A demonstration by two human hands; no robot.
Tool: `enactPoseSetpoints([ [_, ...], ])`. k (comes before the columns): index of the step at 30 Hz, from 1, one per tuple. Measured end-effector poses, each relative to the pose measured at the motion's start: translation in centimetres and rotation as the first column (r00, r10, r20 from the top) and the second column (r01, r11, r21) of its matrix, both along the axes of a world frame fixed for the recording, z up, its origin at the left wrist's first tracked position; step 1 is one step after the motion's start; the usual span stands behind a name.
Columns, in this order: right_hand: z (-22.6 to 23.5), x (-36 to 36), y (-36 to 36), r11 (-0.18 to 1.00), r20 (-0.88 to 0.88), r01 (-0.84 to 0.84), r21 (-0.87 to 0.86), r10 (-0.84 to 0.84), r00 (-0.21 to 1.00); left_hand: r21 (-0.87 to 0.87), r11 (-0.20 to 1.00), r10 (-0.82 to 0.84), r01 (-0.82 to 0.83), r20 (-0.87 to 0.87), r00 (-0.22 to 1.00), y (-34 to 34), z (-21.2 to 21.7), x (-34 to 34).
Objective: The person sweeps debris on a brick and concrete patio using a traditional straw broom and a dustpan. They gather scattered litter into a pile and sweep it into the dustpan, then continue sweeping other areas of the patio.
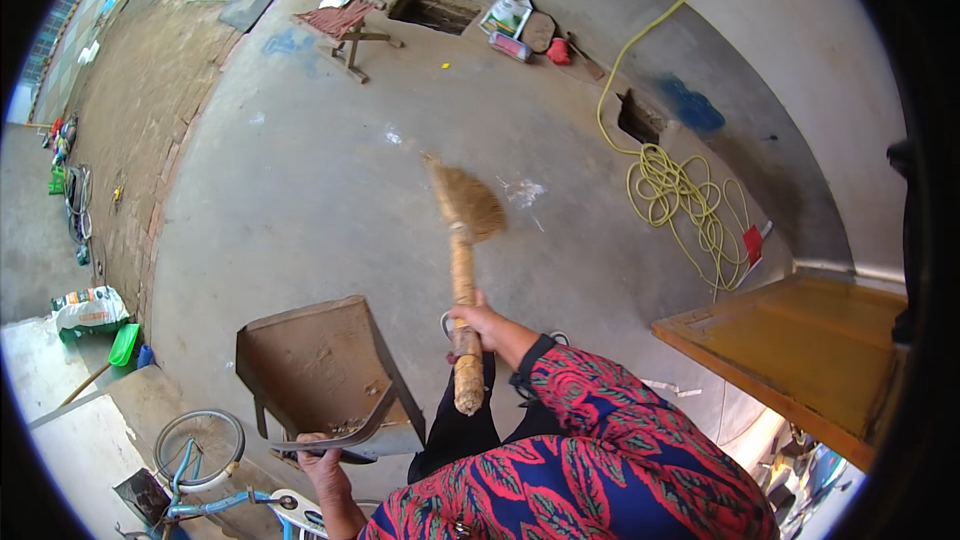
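Note:
My right hand [480, 324] is closed around the thick, pale handle of a short straw broom [462, 265]. The broom points away from me, its fanned bristles low over the grey concrete floor [330, 190], slightly blurred. Whether they touch it I cannot tell. At the lower left, my left hand [322, 457] grips the handle of a brown metal dustpan [312, 355]. The pan's wide mouth faces away from me, and crumbs of dirt lie inside near the handle. White smudges mark the floor just right of the bristles.
A yellow hose [690, 202] lies coiled at right, near an open wooden door [790, 350]. A folding stool [345, 22] stands at the far side; bags and a red item lie along the wall. A blue bicycle [190, 480] is at lower left, near a green shovel [123, 344].

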State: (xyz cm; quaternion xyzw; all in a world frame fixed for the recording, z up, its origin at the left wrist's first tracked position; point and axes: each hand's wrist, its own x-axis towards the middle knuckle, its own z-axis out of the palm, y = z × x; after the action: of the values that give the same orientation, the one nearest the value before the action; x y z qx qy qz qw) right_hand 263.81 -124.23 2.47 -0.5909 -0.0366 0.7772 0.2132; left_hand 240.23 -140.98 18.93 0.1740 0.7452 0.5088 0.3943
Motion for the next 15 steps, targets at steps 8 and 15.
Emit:
enactPoseSetpoints([
  [8,3.2,2.9,9.2,0.974,-0.26,-0.11,0.2,0.161,0.952,-0.095,0.974,0.2,-0.208,-0.081,0.976,2.0,0.2,-5.2],
  [15,-0.2,8.7,19.9,0.981,0.223,0.006,0.193,-0.05,0.974,-0.11,0.906,0.406,-0.41,-0.055,0.912,5.6,-0.5,-3.2],
])
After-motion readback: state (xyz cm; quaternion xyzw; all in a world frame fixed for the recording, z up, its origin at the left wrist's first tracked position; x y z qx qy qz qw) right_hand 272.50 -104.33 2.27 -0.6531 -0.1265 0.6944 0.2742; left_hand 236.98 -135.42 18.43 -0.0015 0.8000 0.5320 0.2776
